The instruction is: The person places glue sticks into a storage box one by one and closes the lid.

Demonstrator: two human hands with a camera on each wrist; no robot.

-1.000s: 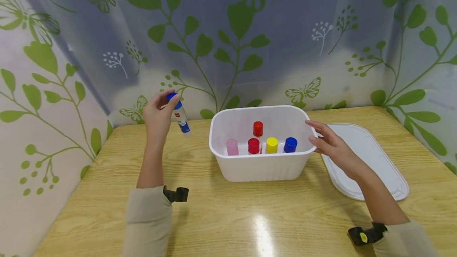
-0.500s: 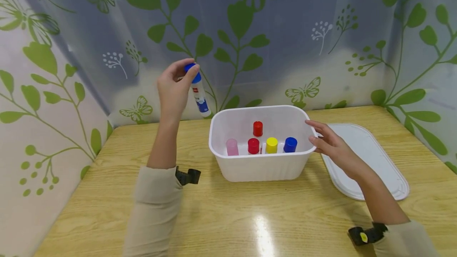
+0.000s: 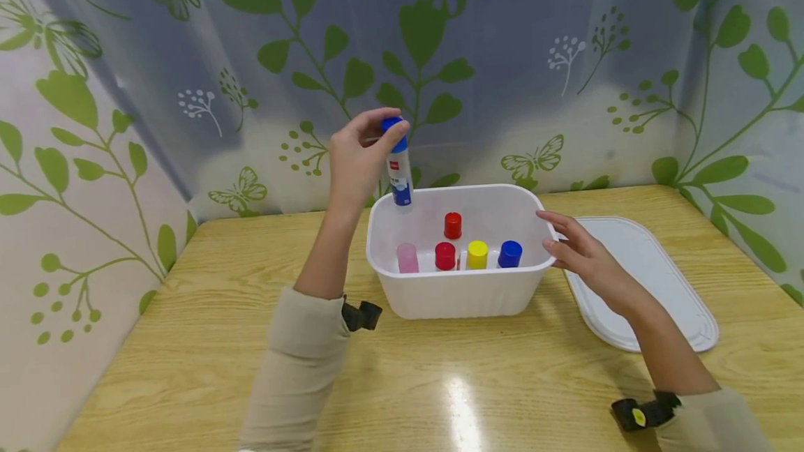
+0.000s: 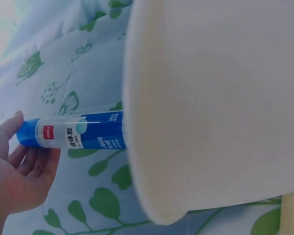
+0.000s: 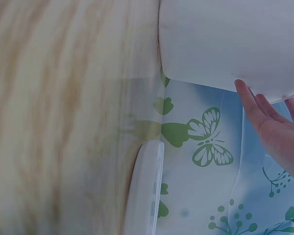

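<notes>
A blue-capped liquid glue bottle [image 3: 400, 176] hangs upright from my left hand [image 3: 361, 162], which pinches it by the cap. Its lower end overlaps the back left rim of a white plastic bin [image 3: 458, 297]. In the left wrist view the label on the glue bottle [image 4: 83, 131] shows, and the bin wall covers its bottom end. My right hand [image 3: 587, 257] holds the bin's right rim, thumb and forefinger over the edge. Other fingers [image 5: 255, 110] lie along the outer wall. Inside stand items with red [image 3: 445, 257], yellow [image 3: 477, 255] and blue caps [image 3: 510, 254].
A pink item [image 3: 407, 258] and another red-capped one [image 3: 453, 226] are also in the bin. The white lid [image 3: 647, 281] lies flat to the right on the wooden table [image 3: 207, 340]. A leaf-patterned curtain [image 3: 515, 89] hangs behind the table.
My left hand has lifted the glue bottle and carried it rightward from over the table's left side to the bin's back left rim. My right hand has stayed at the bin.
</notes>
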